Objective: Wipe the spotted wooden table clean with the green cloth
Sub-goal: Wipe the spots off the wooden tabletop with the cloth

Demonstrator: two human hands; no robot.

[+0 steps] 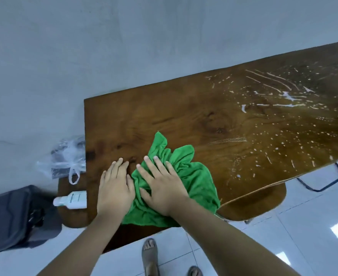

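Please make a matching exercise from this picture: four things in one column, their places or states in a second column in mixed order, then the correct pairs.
1 green cloth
2 white bottle
3 plastic bag
4 white spots

A on the right part of the table top
B lying on its side, left of the table
C under the right hand
D crumpled and clear, left of the table

Pairs: 1-C, 2-B, 3-D, 4-A.

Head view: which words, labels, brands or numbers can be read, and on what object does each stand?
No text can be read.
The white bottle has a label, but its print is too blurred to read.
The green cloth, wooden table and plastic bag show no writing.
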